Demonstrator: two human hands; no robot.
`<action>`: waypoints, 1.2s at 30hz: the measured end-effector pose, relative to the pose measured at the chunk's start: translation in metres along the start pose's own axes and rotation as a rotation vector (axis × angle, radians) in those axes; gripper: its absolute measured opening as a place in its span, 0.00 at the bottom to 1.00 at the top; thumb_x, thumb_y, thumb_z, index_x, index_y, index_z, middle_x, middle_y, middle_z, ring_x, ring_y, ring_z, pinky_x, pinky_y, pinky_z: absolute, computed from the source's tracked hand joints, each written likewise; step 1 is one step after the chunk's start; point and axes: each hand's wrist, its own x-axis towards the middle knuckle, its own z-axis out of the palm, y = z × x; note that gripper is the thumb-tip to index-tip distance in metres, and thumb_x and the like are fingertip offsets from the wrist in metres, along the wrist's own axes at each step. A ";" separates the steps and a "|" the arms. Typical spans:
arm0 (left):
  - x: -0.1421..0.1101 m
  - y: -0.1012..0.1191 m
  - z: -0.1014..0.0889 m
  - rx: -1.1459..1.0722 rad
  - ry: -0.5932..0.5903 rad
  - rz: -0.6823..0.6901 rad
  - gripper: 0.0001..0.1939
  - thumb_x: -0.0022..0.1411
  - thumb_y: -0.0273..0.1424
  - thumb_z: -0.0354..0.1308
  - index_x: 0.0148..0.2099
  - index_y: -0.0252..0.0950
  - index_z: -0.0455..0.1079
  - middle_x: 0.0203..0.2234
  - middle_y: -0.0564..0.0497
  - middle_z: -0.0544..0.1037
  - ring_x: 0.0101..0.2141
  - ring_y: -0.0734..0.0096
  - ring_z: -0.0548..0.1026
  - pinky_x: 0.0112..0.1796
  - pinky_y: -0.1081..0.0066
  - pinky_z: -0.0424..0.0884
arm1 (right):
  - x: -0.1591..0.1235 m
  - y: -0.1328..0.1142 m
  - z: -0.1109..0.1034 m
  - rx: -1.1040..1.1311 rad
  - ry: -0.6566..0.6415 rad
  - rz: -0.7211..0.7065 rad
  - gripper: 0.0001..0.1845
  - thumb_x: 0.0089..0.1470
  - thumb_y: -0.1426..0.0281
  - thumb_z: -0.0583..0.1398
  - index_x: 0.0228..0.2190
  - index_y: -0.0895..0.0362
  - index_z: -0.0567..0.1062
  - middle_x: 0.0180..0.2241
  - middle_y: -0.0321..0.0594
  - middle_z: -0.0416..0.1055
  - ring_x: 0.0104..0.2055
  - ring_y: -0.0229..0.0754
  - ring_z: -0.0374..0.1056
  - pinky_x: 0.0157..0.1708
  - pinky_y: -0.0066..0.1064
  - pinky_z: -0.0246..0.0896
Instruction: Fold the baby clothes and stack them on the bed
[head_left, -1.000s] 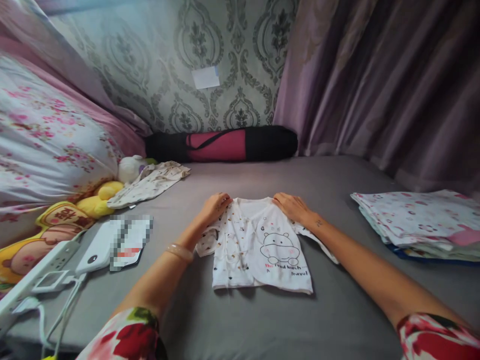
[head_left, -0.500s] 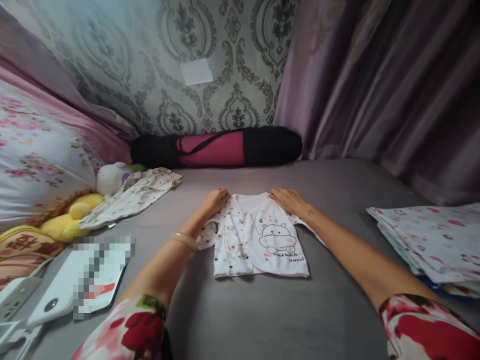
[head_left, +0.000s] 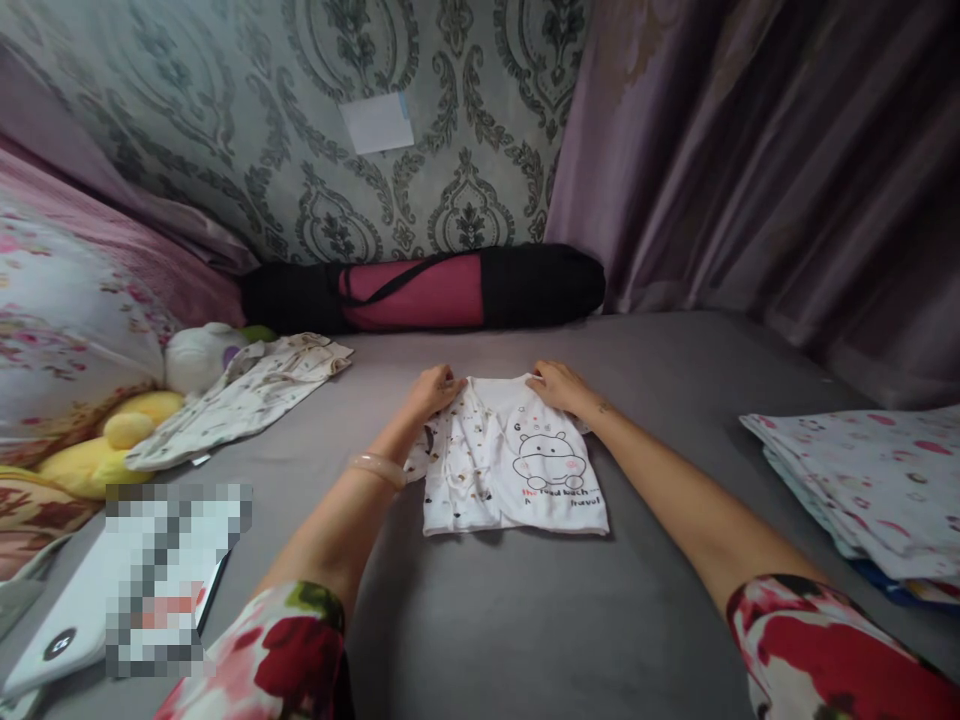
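Observation:
A small white baby shirt (head_left: 517, 460) with a hippo drawing and a speckled left panel lies front side up on the grey bed sheet (head_left: 570, 640). At its left shoulder, my left hand (head_left: 437, 392) pinches the cloth beside the neckline. My right hand (head_left: 559, 387) grips the opposite shoulder with its fingers closed on the fabric. The shirt's sleeves are mostly hidden beneath my hands and forearms. A pale bangle (head_left: 379, 468) circles my left wrist.
Patterned baby clothing (head_left: 247, 400) lies at left near plush toys (head_left: 112, 445) and a floral pillow (head_left: 75, 310). A partly blurred white device (head_left: 67, 620) is nearer. Folded cloths (head_left: 862, 490) are stacked at right. A black and red long bag (head_left: 420, 290) lies along the wall.
My hands have drawn slightly closer together at the shirt's shoulders, and its sleeves show less beside my arms. The camera view has shifted a little.

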 end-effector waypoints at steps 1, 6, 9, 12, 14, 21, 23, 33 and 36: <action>0.001 0.001 0.001 0.004 -0.003 -0.027 0.19 0.62 0.45 0.52 0.43 0.36 0.72 0.38 0.43 0.79 0.40 0.59 0.75 0.36 0.70 0.67 | 0.001 -0.002 0.002 0.002 0.005 0.029 0.16 0.62 0.62 0.52 0.46 0.57 0.71 0.49 0.51 0.71 0.50 0.50 0.67 0.45 0.34 0.59; -0.004 0.014 -0.004 0.073 -0.047 -0.132 0.19 0.63 0.44 0.52 0.46 0.34 0.70 0.44 0.37 0.76 0.46 0.52 0.73 0.41 0.64 0.67 | 0.005 0.003 -0.003 0.060 -0.028 0.065 0.17 0.61 0.59 0.52 0.44 0.56 0.72 0.47 0.49 0.73 0.47 0.49 0.70 0.42 0.33 0.61; -0.018 0.031 -0.010 0.146 0.026 -0.118 0.19 0.63 0.40 0.52 0.51 0.33 0.67 0.50 0.34 0.71 0.53 0.47 0.68 0.47 0.56 0.65 | -0.002 0.023 -0.018 0.181 -0.096 0.093 0.24 0.64 0.57 0.46 0.36 0.57 0.75 0.39 0.46 0.76 0.41 0.46 0.72 0.39 0.32 0.63; -0.034 0.056 -0.012 0.064 0.031 -0.058 0.19 0.65 0.38 0.51 0.53 0.34 0.66 0.50 0.36 0.72 0.52 0.48 0.68 0.48 0.55 0.65 | -0.021 0.050 -0.031 0.322 -0.117 0.200 0.31 0.64 0.52 0.42 0.31 0.58 0.75 0.33 0.46 0.77 0.36 0.45 0.73 0.33 0.31 0.64; -0.044 0.076 -0.007 -0.046 0.008 0.014 0.17 0.65 0.36 0.51 0.53 0.33 0.66 0.49 0.37 0.73 0.50 0.52 0.70 0.49 0.58 0.65 | -0.039 0.066 -0.037 0.423 -0.141 0.263 0.33 0.63 0.49 0.42 0.28 0.58 0.75 0.27 0.44 0.75 0.28 0.43 0.71 0.27 0.30 0.64; -0.073 0.143 0.025 -0.238 -0.078 0.153 0.15 0.65 0.30 0.50 0.53 0.33 0.65 0.49 0.40 0.74 0.49 0.60 0.72 0.48 0.65 0.67 | -0.102 0.100 -0.044 0.708 -0.258 0.491 0.19 0.56 0.55 0.60 0.28 0.59 0.74 0.20 0.36 0.69 0.21 0.33 0.62 0.21 0.22 0.57; -0.081 0.153 0.035 -0.217 -0.079 0.184 0.13 0.66 0.29 0.49 0.51 0.33 0.65 0.48 0.39 0.74 0.49 0.60 0.72 0.48 0.64 0.67 | -0.114 0.107 -0.044 0.758 -0.257 0.449 0.12 0.52 0.62 0.64 0.30 0.59 0.75 0.21 0.34 0.69 0.21 0.32 0.61 0.20 0.21 0.55; -0.096 0.153 0.073 -0.104 0.066 0.228 0.19 0.70 0.34 0.43 0.58 0.32 0.61 0.58 0.39 0.67 0.62 0.58 0.59 0.61 0.59 0.54 | -0.116 0.122 -0.034 0.926 0.033 0.473 0.11 0.49 0.67 0.64 0.36 0.58 0.77 0.27 0.37 0.75 0.23 0.34 0.66 0.23 0.24 0.59; -0.099 0.157 0.069 -0.079 0.002 0.177 0.26 0.71 0.40 0.39 0.65 0.33 0.55 0.64 0.40 0.60 0.65 0.56 0.53 0.63 0.57 0.49 | -0.116 0.132 -0.033 1.047 0.111 0.390 0.15 0.49 0.67 0.65 0.40 0.58 0.77 0.32 0.40 0.77 0.27 0.35 0.69 0.28 0.25 0.63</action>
